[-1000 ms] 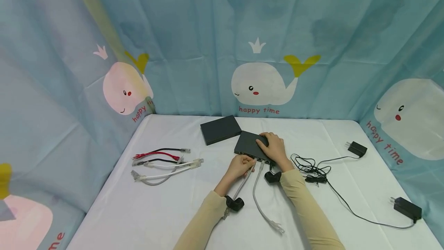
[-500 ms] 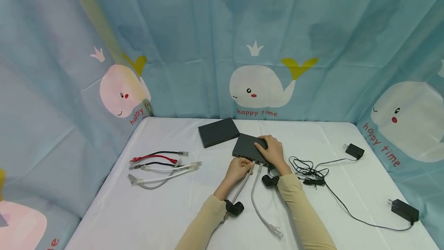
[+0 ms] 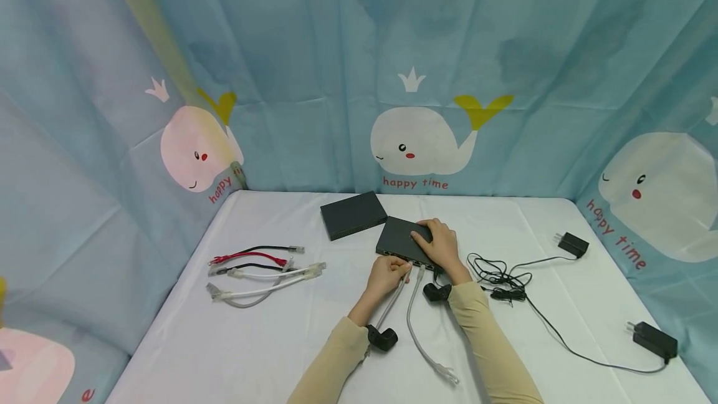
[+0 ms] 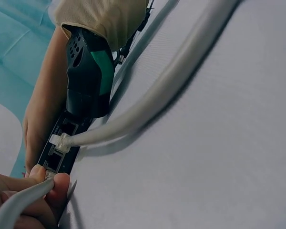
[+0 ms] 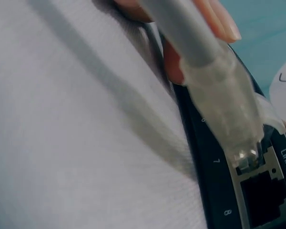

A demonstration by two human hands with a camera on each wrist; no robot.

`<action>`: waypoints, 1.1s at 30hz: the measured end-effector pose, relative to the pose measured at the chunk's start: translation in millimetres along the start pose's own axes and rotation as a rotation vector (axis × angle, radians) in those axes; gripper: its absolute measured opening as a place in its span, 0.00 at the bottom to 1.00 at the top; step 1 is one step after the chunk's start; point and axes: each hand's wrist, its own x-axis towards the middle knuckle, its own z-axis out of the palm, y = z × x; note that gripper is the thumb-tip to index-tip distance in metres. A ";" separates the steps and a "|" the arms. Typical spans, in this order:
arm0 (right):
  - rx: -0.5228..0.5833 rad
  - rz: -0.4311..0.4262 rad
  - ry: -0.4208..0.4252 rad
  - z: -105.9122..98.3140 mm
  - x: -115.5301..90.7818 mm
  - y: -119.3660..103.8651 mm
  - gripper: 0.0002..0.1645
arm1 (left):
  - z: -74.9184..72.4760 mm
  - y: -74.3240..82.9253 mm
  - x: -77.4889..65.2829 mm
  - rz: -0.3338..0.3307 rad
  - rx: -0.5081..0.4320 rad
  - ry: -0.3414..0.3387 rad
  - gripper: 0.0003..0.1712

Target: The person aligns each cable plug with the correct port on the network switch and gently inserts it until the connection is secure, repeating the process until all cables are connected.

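A black network switch point(image 3: 399, 237) lies on the white table with its port side facing me. My left hand point(image 3: 385, 276) pinches the plug end of a grey network cable point(image 4: 20, 204) right at one of the ports, the plug mostly hidden by fingertips. My right hand point(image 3: 442, 243) grips the switch's right end, thumb on top and fingers over the far side. Between the hands, a second grey network cable point(image 4: 152, 107) has its clear plug point(image 5: 224, 102) in the port marked 7; its other end lies loose on the table.
A second black box point(image 3: 353, 215) sits behind, near the switch's left corner. Several short black, red and white cables point(image 3: 269, 273) lie at left. At right are a bundled black cord point(image 3: 505, 276) and two power adapters, one far point(image 3: 573, 245), one near point(image 3: 655, 339).
Both hands keep their places at the switch. The left wrist has shifted slightly right. The whole head view moved a little between the first two frames.
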 end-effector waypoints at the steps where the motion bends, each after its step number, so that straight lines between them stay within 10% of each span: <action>1: 0.000 0.001 -0.002 0.2 0.0 0.2 0.26 | 0.2 0.3 -0.2 -0.002 0.001 0.003 0.13; 33: 0.009 0.049 0.012 0.2 -1.1 0.2 0.27 | -6.7 -1.2 3.6 -0.002 0.020 -0.097 0.16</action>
